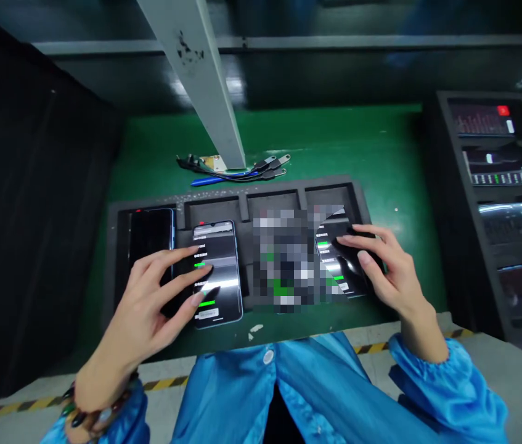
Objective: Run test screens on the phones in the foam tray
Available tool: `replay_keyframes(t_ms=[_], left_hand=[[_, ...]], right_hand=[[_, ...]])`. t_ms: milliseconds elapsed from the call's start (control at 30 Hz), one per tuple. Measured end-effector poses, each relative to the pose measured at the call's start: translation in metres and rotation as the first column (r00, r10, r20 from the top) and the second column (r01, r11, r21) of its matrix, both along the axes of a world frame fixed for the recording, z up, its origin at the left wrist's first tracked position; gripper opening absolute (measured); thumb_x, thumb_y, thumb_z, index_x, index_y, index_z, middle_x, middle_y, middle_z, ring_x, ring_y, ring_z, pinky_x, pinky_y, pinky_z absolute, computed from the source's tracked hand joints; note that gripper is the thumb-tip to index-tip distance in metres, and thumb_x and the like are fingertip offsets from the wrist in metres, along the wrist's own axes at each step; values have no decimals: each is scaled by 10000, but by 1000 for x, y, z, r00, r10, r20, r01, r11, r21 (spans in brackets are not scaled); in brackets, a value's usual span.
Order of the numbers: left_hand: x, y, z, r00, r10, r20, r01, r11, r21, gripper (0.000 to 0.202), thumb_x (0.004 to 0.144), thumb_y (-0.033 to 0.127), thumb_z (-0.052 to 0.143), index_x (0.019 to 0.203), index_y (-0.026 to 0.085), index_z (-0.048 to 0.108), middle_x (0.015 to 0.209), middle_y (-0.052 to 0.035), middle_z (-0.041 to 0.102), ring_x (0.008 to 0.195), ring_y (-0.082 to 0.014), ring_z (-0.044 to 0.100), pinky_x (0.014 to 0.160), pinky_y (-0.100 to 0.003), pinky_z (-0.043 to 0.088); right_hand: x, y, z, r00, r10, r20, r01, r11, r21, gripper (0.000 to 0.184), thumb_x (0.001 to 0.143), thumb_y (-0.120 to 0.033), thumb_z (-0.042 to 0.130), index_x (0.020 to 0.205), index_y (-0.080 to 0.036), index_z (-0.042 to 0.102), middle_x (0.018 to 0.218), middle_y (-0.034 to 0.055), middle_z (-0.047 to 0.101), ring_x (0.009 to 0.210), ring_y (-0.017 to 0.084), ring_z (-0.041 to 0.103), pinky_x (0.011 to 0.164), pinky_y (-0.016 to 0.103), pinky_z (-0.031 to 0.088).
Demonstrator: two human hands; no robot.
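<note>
My left hand (156,299) reaches over a smartphone (226,280) with a lit screen of dark rows and green labels. Its fingers are spread, the tips on or just above the screen's left side. Over at the right, my right hand (390,265) hovers with fingers apart at the right edge of another lit smartphone (330,253). Whether its fingertips touch the glass I cannot tell. Between these two, a pixelated patch hides what lies there. A dark-screened phone (152,231) sits in the leftmost slot of the black tray (270,203), partly behind my left hand.
Black cables (242,176) and a blue pen-like stick (214,180) lie behind the tray on the green bench (394,166). A grey post (200,80) rises there. At right, a black rack (450,135) holds several phones. A dark partition (34,185) stands at left.
</note>
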State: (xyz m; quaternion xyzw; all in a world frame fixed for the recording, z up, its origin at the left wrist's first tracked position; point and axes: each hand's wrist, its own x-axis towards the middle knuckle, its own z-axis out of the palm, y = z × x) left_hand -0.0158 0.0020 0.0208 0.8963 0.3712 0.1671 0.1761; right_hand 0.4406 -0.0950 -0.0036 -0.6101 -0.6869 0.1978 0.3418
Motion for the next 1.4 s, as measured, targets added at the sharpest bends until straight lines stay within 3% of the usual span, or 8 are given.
replay_keyframes(t_ms=[267, 467, 633, 867, 1000, 1067, 1233, 1400], left_hand=[[-2, -9, -3, 996, -34, 87, 35, 999, -12, 407, 984, 210, 737, 1375, 320, 769, 1557, -105, 662, 1352, -369, 622, 1174, -611, 507], [3, -11, -5, 996, -20, 92, 16, 999, 44, 430, 997, 231, 708, 1424, 288, 703, 1525, -145, 659, 1366, -395, 608, 1166, -651, 496], [9, -12, -4, 994, 4, 105, -10, 998, 58, 425, 1000, 244, 698, 1423, 291, 696, 1527, -147, 658, 1355, -400, 606, 1130, -635, 516], [8, -10, -5, 992, 46, 118, -55, 995, 77, 374, 1007, 269, 688, 1380, 286, 721, 1506, -143, 678, 1312, -399, 636, 1093, -619, 526], [7, -6, -4, 991, 77, 113, -87, 992, 86, 358, 1015, 277, 681, 1369, 298, 733, 1501, -130, 687, 1309, -395, 653, 1093, -620, 523], [6, -5, -4, 989, 94, 115, -105, 990, 90, 337, 1015, 275, 687, 1347, 287, 744, 1500, -135, 691, 1315, -397, 657, 1101, -623, 522], [3, -3, -9, 989, 108, 102, -117, 989, 89, 308, 1020, 288, 691, 1318, 280, 768, 1520, -133, 687, 1342, -401, 657, 1120, -635, 526], [4, -3, -13, 988, 126, 90, -131, 989, 63, 313, 1021, 322, 694, 1320, 339, 787, 1512, -95, 698, 1316, -390, 654, 1103, -639, 547]], right_hand=[[4, -15, 3, 998, 53, 26, -54, 998, 16, 364, 1106, -254, 588, 1408, -314, 784, 1297, 87, 828, 1388, 368, 678, 1130, 597, 552], [-39, 10, 27, 945, 278, 171, -278, 960, -27, 491, 1099, -237, 586, 1586, -279, 626, 1499, 74, 775, 1510, 354, 589, 1216, 606, 471], [-66, 8, 33, 898, 415, 147, -409, 910, -71, 424, 1087, -214, 557, 1486, -284, 682, 1412, 28, 827, 1497, 319, 624, 1281, 596, 398], [-52, -4, 27, 914, 381, 142, -386, 922, 10, 455, 1051, -203, 564, 1489, -267, 674, 1377, 23, 837, 1426, 295, 664, 1233, 539, 421], [-22, 1, 18, 979, 102, 177, -102, 995, -7, 407, 1118, -269, 530, 1481, -289, 714, 1464, 93, 766, 1443, 342, 643, 1161, 560, 470], [-11, -2, 14, 985, 47, 168, -43, 999, -30, 389, 1126, -283, 541, 1464, -299, 733, 1464, 100, 755, 1443, 351, 642, 1165, 570, 474], [-4, -17, 12, 977, 174, 122, -176, 984, 4, 373, 1103, -258, 566, 1426, -310, 744, 1313, 58, 831, 1398, 342, 661, 1193, 581, 460], [-7, -18, 17, 979, 174, 107, -176, 984, 14, 372, 1103, -287, 552, 1405, -315, 767, 1277, 59, 846, 1359, 356, 693, 1178, 614, 487]])
